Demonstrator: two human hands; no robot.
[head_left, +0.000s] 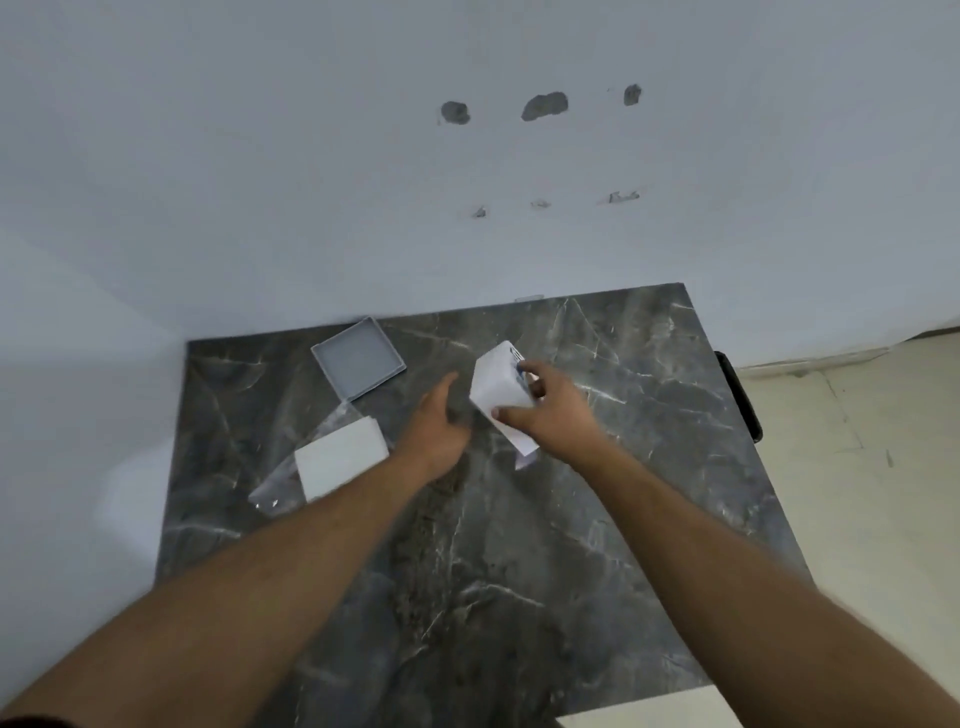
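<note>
Toward the left side of the dark marbled desk (519, 571), a flat white block (340, 460) lies on a crumpled clear wrapper (275, 491), and behind them, near the wall, a shallow grey lid (358, 359) sits open side up. At the middle, the left hand (436, 426) is released, its fingers loosely extended and holding nothing. Just right of it, the right hand (550, 410) grasps the white box (498, 392), thumb on the near face and fingers over the far edge, holding it tilted above the desk's middle.
</note>
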